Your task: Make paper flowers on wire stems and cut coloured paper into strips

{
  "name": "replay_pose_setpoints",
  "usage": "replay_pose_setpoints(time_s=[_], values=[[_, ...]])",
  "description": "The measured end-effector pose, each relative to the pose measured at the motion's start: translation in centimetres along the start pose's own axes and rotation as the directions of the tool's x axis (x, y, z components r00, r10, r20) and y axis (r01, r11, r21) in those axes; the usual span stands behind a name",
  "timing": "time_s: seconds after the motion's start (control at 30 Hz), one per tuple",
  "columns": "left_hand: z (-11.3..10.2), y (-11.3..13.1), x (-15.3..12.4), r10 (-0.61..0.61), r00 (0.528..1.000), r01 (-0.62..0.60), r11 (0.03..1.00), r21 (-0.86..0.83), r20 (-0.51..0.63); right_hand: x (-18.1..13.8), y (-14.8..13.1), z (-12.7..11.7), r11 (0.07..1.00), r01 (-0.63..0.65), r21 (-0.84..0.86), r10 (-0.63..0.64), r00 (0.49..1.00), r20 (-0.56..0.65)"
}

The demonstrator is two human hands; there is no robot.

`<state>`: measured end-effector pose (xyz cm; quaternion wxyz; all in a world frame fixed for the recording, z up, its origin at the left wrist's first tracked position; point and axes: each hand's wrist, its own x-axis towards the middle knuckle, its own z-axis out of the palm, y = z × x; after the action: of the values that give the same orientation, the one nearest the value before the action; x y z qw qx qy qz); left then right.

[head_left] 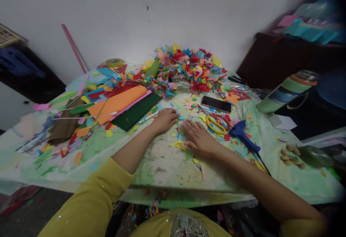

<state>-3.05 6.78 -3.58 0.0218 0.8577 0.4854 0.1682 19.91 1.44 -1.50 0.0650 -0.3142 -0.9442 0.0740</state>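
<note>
Palm down on the table, my left hand (pixel 165 120) has loosely bent fingers beside small paper scraps. A white pen (pixel 149 117) lies just left of it. My right hand (pixel 199 138) rests flat with its fingers stretched out over scattered scraps (pixel 178 144). I see nothing held in either hand. To the right of my right hand are yellow-handled scissors (pixel 215 126), a second pair with red-orange handles (pixel 226 120), and a blue glue gun (pixel 244 136). Beyond the scissors lies a dark phone (pixel 216 104).
Many colourful paper flowers (pixel 189 67) are heaped at the back. Left are stacked orange (pixel 119 103) and dark green paper (pixel 137 111) and a brown roll (pixel 65 121). At right stand a green bottle (pixel 288 91), a white box (pixel 282 122) and several peanuts (pixel 292 156).
</note>
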Motion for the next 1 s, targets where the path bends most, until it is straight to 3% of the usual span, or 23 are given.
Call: replay_pose_setpoints(time_s=[0.13,0.3,0.5,0.63,0.77,0.87,0.93,1.0], values=[[-0.1,0.1,0.0,-0.003,1.000,0.003,1.000,0.001,0.002,0.7,-0.3,0.5,0.998,0.066,-0.016,-0.065,0.996,0.054],[0.1,0.0,0.1,-0.007,1.000,0.007,1.000,-0.008,-0.001,-1.4,-2.2,0.1,0.973,0.199,0.115,-0.212,0.970,0.115],[0.3,-0.2,0.2,0.004,1.000,-0.004,1.000,-0.001,-0.002,0.7,-1.0,0.0,0.985,0.120,0.125,-0.127,0.991,0.048],[0.1,-0.3,0.1,-0.003,1.000,0.003,1.000,0.004,0.011,2.0,-2.9,1.2,0.987,0.132,0.093,-0.138,0.989,0.061],[-0.2,-0.3,0.0,0.011,1.000,-0.011,1.000,0.004,0.018,-0.7,-6.6,0.8,0.923,0.298,0.243,-0.325,0.943,0.075],[-0.2,-0.3,-0.1,0.022,1.000,-0.022,1.000,0.005,0.022,-3.9,-6.4,-0.7,0.841,0.382,0.382,-0.438,0.896,0.067],[-0.2,-0.4,0.0,0.024,1.000,-0.024,1.000,0.000,0.019,-6.1,-4.4,-1.3,0.924,0.245,0.294,-0.259,0.966,0.010],[0.0,-0.5,0.0,0.028,1.000,-0.027,1.000,-0.009,0.015,-8.1,-2.1,-1.2,0.991,0.072,0.109,-0.070,0.997,-0.022]])
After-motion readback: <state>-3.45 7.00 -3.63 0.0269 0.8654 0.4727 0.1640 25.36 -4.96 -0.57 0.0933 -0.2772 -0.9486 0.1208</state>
